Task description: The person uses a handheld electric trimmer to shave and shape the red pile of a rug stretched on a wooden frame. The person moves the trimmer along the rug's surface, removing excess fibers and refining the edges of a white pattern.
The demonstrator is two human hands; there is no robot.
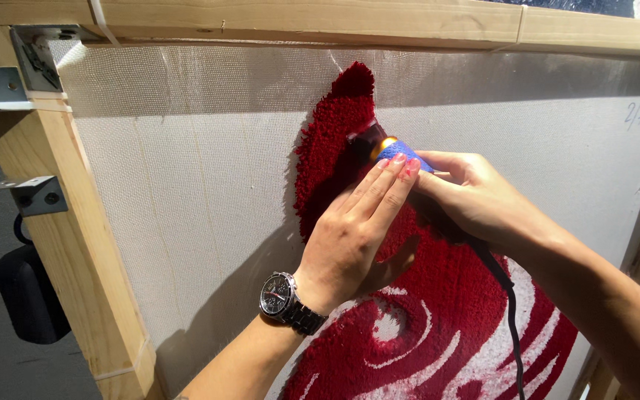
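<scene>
Nearest, the left hand [355, 222] lies flat and unclenched on the red tufted rug [438, 296], fingertips touching the blue tool [398, 152]. The right hand [475, 196] clasps that tool, pressed against the pile, below the wooden frame [320, 18].

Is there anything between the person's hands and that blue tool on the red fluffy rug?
Nothing visible. The right hand holds the blue tool directly, and the left hand lies flat with its fingertips on the tool. The tool's tip presses straight into the red tufted pile on the stretched cloth.
</scene>
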